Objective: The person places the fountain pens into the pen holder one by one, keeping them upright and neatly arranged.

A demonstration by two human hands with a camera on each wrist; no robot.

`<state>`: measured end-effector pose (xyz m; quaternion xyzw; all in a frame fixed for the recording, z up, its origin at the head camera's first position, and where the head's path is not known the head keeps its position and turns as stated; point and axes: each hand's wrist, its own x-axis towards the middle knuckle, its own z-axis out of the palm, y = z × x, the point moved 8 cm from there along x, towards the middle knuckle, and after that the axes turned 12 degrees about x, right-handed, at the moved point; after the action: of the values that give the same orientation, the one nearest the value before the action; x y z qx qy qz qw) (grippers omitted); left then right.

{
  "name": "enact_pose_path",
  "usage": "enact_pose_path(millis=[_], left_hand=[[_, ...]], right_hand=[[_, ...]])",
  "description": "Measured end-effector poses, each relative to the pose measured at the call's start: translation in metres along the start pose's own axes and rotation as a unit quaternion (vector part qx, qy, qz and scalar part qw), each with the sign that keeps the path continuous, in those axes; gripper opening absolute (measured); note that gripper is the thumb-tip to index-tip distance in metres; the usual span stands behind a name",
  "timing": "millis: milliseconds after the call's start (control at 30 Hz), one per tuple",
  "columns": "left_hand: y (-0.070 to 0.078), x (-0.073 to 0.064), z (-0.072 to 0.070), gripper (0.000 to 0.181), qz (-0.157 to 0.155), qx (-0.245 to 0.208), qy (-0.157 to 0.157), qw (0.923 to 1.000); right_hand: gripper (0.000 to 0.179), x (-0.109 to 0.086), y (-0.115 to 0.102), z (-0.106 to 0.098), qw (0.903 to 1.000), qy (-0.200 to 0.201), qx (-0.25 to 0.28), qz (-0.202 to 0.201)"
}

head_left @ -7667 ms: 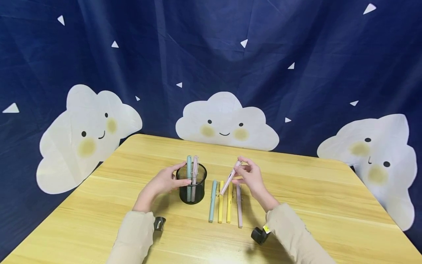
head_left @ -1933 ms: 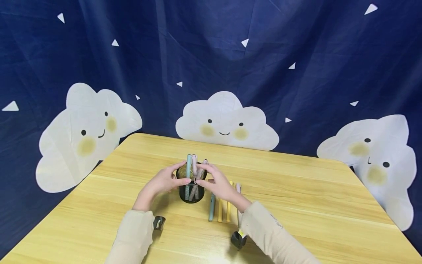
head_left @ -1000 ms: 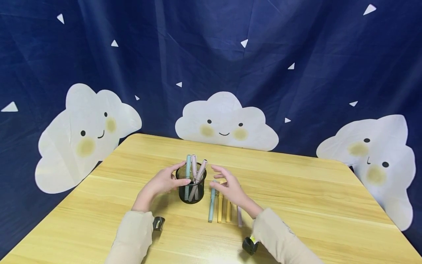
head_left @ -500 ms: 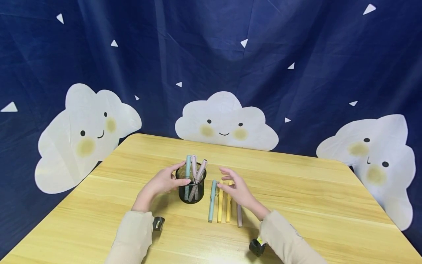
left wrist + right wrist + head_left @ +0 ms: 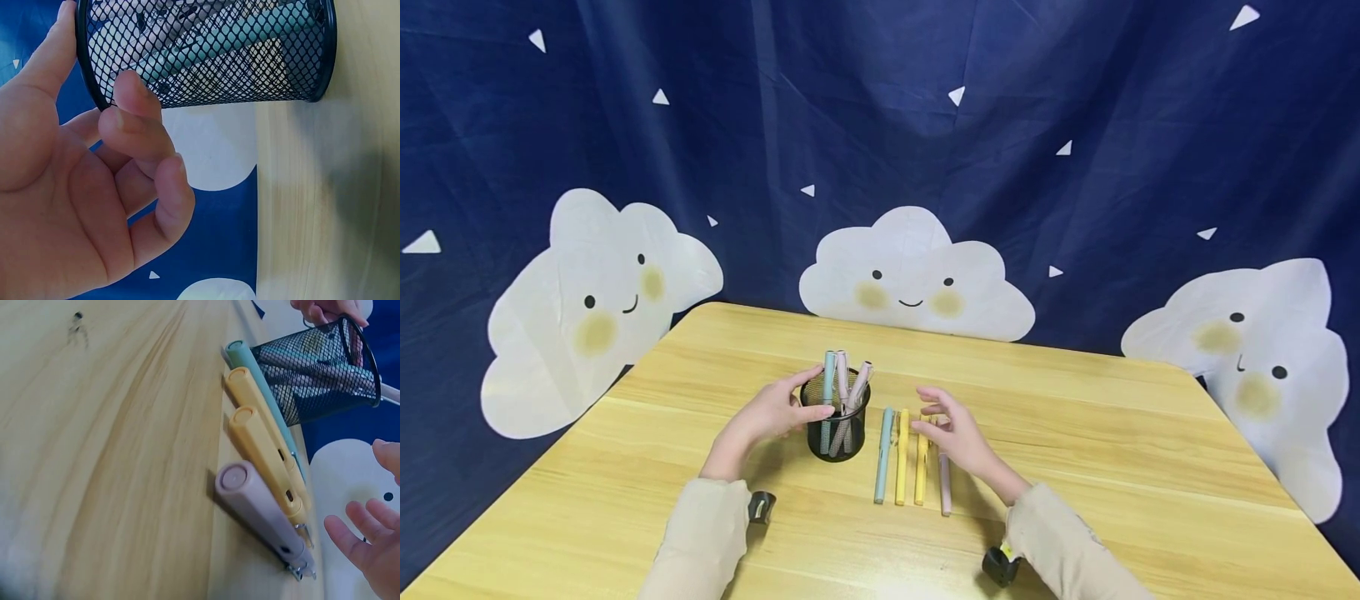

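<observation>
My left hand grips the black mesh pen holder at its rim, thumb at the near side and fingers at the far side. Inside it stand a teal pen and two lilac pens, one of them leaning right. To the right of the holder, a teal pen, two yellow pens and a lilac pen lie in a row. Over the far ends of the right-hand pens hovers my right hand, fingers loosely bent and holding nothing; it hides part of the lilac pen in the head view.
The wooden table extends to both sides and behind the holder. A dark blue curtain with white clouds hangs behind its far edge. A black wrist camera hangs under the right sleeve, another beside the left.
A lilac pen, earlier in my right hand, now leans in the holder. My right hand let go and moved right, over the pens lying in a row. My left hand stayed on the holder.
</observation>
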<state>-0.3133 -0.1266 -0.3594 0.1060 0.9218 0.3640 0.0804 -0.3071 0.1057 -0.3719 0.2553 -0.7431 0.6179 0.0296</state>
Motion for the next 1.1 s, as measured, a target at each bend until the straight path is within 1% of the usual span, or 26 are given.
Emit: enact_pose_path(millis=[233, 400, 533, 667, 800, 900, 1000, 1100], left_hand=[[0.001, 0.000, 0.000, 0.077, 0.006, 0.006, 0.001, 1.0000], [0.000, 0.000, 0.000, 0.077, -0.001, 0.009, 0.000, 1.0000], [0.000, 0.000, 0.000, 0.077, -0.002, 0.008, -0.002, 1.0000], [0.000, -0.001, 0.000, 0.077, -0.003, 0.004, -0.002, 1.0000], [0.000, -0.001, 0.000, 0.077, -0.006, 0.000, -0.001, 1.0000], [0.000, -0.001, 0.000, 0.077, -0.005, 0.002, 0.001, 1.0000], [0.000, -0.001, 0.000, 0.077, -0.006, 0.003, 0.002, 1.0000], [0.000, -0.001, 0.000, 0.077, -0.006, 0.001, 0.001, 1.0000]], right_hand=[[0.046, -0.005, 0.007, -0.009, 0.9997, 0.011, -0.002, 0.023], [0.044, -0.009, 0.009, -0.015, 0.9993, 0.020, -0.010, 0.030], [0.042, -0.012, -0.004, -0.016, 0.9989, 0.023, -0.017, 0.038], [0.040, -0.014, -0.015, -0.016, 0.9988, 0.029, -0.017, 0.035], [0.041, -0.015, 0.003, -0.021, 0.9983, 0.038, -0.017, 0.041], [0.043, -0.014, 0.016, -0.025, 0.9976, 0.039, -0.029, 0.050], [0.044, -0.014, 0.021, -0.027, 0.9969, 0.041, -0.034, 0.058], [0.043, -0.015, 0.024, -0.029, 0.9959, 0.047, -0.027, 0.072]])
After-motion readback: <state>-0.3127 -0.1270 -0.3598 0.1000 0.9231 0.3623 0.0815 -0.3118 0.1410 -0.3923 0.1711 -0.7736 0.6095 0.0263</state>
